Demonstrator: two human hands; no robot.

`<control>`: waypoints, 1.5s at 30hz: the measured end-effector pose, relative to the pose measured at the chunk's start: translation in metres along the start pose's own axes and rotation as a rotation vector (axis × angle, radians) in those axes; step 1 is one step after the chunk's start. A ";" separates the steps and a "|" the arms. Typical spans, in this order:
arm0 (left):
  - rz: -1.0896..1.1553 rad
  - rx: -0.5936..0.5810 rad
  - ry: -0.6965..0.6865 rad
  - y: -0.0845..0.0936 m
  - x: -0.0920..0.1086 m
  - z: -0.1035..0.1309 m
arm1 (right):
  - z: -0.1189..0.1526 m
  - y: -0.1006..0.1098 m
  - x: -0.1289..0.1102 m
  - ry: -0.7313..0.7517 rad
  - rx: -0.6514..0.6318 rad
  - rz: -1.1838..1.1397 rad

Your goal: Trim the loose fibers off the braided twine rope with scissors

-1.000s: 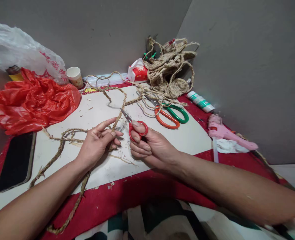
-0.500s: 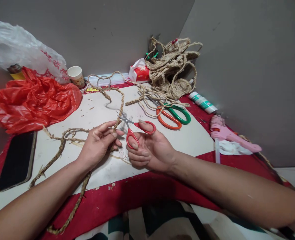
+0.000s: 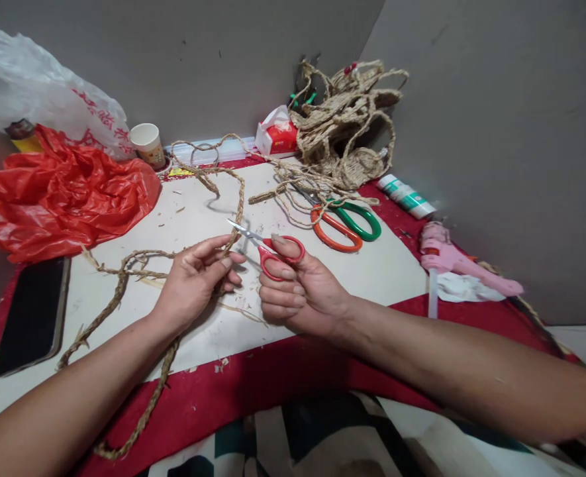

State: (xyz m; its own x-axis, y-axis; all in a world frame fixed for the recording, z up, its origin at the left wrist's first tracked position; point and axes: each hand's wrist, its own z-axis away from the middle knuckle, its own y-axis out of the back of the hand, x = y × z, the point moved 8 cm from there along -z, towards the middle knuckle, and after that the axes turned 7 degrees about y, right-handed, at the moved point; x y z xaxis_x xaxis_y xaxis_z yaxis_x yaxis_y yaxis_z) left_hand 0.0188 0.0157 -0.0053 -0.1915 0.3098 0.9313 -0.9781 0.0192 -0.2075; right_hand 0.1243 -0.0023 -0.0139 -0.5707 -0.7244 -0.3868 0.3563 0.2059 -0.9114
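Between the thumb and fingers of my left hand (image 3: 200, 271) is a braided straw rope (image 3: 240, 205). One stretch rises from the fingertips and arcs over the white board; the rest trails left and under my forearm, down over the table's front edge. My right hand (image 3: 305, 285) is closed on small red-handled scissors (image 3: 260, 244), thumb and fingers at the loops. Their blades look closed and lie at the rope just above my left fingertips. Whether they touch it I cannot tell.
Larger scissors (image 3: 345, 225) with orange and green handles lie partly under thin cords, before a heap of woven straw (image 3: 345, 126). Left are a phone (image 3: 32, 315), a red plastic bag (image 3: 69, 199) and a paper cup (image 3: 147, 144). Right is a pink glue gun (image 3: 464, 262).
The small scissors' blades have gone from spread to closed, and their loops have come together as my right fingers curled in. My left hand keeps its hold on the rope.
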 end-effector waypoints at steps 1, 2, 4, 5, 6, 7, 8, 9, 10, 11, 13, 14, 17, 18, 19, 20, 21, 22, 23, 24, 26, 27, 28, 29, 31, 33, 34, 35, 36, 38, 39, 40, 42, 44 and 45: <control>-0.001 0.002 0.000 0.000 0.000 0.000 | 0.000 0.000 -0.001 0.014 0.008 0.003; -0.002 0.001 -0.001 0.000 0.001 0.000 | 0.000 -0.001 -0.002 0.027 0.013 0.011; 0.000 -0.002 -0.004 -0.001 0.002 0.000 | 0.002 -0.003 -0.004 0.046 0.015 0.042; 0.003 -0.003 -0.004 -0.001 0.002 0.000 | 0.003 -0.004 -0.005 0.055 0.014 0.062; 0.008 -0.005 -0.002 -0.001 0.002 0.000 | 0.004 -0.005 -0.006 0.066 0.014 0.083; 0.014 -0.009 0.000 -0.001 0.001 0.000 | 0.005 -0.006 -0.008 0.079 0.016 0.105; 0.019 -0.014 0.006 -0.001 0.001 0.000 | 0.006 -0.006 -0.010 0.094 0.020 0.125; 0.022 -0.015 0.012 -0.001 0.000 0.000 | 0.007 -0.007 -0.011 0.109 0.024 0.143; 0.023 -0.017 0.019 0.000 0.000 -0.001 | 0.008 -0.007 -0.013 0.122 0.027 0.161; 0.023 -0.017 0.024 0.001 0.000 -0.001 | 0.008 -0.007 -0.013 0.131 0.031 0.182; 0.029 -0.016 0.027 0.003 0.001 -0.002 | 0.008 -0.004 -0.014 0.143 0.055 0.248; 0.036 -0.023 0.026 0.003 0.002 -0.002 | 0.008 -0.002 -0.015 0.152 0.076 0.293; 0.074 -0.057 0.032 0.003 0.005 -0.003 | 0.007 0.004 -0.018 0.186 0.134 0.448; 0.089 -0.071 0.040 0.002 0.006 -0.003 | 0.007 0.005 -0.019 0.194 0.143 0.489; 0.107 -0.083 0.050 0.002 0.007 -0.002 | 0.006 0.006 -0.019 0.194 0.145 0.526; 0.127 -0.094 0.064 0.001 0.008 -0.002 | 0.005 0.007 -0.018 0.185 0.144 0.563; 0.148 -0.104 0.080 0.000 0.009 -0.001 | 0.005 0.008 -0.017 0.172 0.142 0.602; 0.169 -0.111 0.094 0.000 0.009 -0.001 | 0.005 0.009 -0.016 0.159 0.139 0.646; 0.185 -0.116 0.104 -0.001 0.010 0.000 | 0.005 0.009 -0.016 0.151 0.135 0.693; 0.195 -0.116 0.105 -0.001 0.011 0.001 | 0.005 0.009 -0.016 0.148 0.130 0.738; 0.194 -0.105 0.087 -0.001 0.012 0.001 | 0.006 0.008 -0.016 0.159 0.121 0.816; 0.188 -0.095 0.069 0.000 0.013 0.001 | 0.007 0.007 -0.017 0.169 0.117 0.849; 0.178 -0.080 0.050 0.000 0.014 0.001 | 0.008 0.006 -0.017 0.182 0.116 0.878; 0.169 -0.063 0.031 0.002 0.014 0.001 | 0.009 0.005 -0.018 0.192 0.117 0.901; 0.159 -0.026 0.002 0.005 0.014 0.000 | 0.011 0.003 -0.018 0.201 0.103 0.918; 0.157 -0.005 -0.011 0.008 0.013 -0.001 | 0.012 0.002 -0.013 0.151 0.059 0.868; 0.156 -0.004 -0.009 0.008 0.012 -0.001 | 0.011 0.001 -0.009 0.107 0.034 0.822; 0.156 -0.008 -0.005 0.008 0.012 -0.001 | 0.011 0.002 -0.005 0.059 0.012 0.764; 0.157 -0.012 -0.001 0.008 0.012 -0.001 | 0.011 0.002 -0.001 0.015 -0.001 0.697; 0.163 -0.022 0.008 0.007 0.012 -0.001 | 0.010 0.003 0.004 -0.060 -0.014 0.561; 0.169 -0.027 0.013 0.006 0.012 -0.001 | 0.009 0.003 0.005 -0.091 -0.022 0.498; 0.175 -0.034 0.017 0.005 0.013 -0.001 | 0.009 0.002 0.006 -0.118 -0.033 0.442; 0.190 -0.055 0.029 0.003 0.013 0.000 | 0.009 0.001 0.007 -0.147 -0.062 0.355; 0.204 -0.077 0.045 0.001 0.012 0.000 | 0.010 0.000 0.007 -0.154 -0.085 0.294; 0.210 -0.087 0.053 0.000 0.011 0.000 | 0.010 -0.001 0.007 -0.151 -0.091 0.272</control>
State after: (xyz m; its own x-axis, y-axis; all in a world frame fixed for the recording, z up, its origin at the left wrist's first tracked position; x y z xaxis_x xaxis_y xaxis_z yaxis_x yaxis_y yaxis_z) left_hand 0.0165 0.0191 0.0052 -0.3835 0.3650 0.8484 -0.9058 0.0304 -0.4226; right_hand 0.1273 -0.0141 -0.0149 -0.3450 -0.7229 -0.5987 0.4087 0.4585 -0.7891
